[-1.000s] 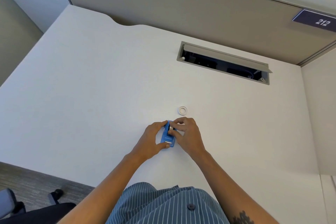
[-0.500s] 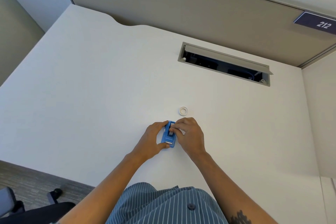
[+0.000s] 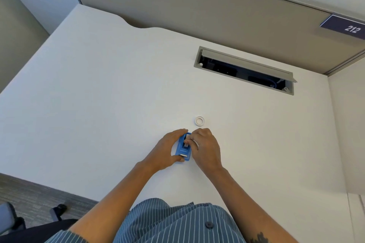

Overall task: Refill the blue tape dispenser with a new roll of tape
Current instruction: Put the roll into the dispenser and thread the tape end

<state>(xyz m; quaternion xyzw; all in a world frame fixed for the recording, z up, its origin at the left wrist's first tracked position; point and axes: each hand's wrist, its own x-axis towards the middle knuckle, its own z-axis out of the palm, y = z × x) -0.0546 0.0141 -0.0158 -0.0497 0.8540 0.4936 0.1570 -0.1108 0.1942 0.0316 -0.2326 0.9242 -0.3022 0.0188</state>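
Observation:
The small blue tape dispenser [image 3: 182,149] rests on the white desk [image 3: 98,94] in front of me. My left hand [image 3: 166,150] clasps its left side, thumb at the near end by the metal cutter. My right hand [image 3: 205,148] grips the right side, its fingertips pinching at the dispenser's top middle, where a pale strip shows. Whether a roll sits inside is hidden by my fingers. A small white ring [image 3: 199,120], a tape roll or core, lies flat on the desk just beyond my right hand, apart from it.
An open cable hatch [image 3: 244,70] with a raised grey lid is set into the desk farther back. A grey partition [image 3: 197,6] walls the far edge, another panel the right side. A chair base [image 3: 11,221] stands on the carpet at lower left.
Both hands stay on the dispenser; my right fingertips have shifted slightly along its top. The white ring has not moved.

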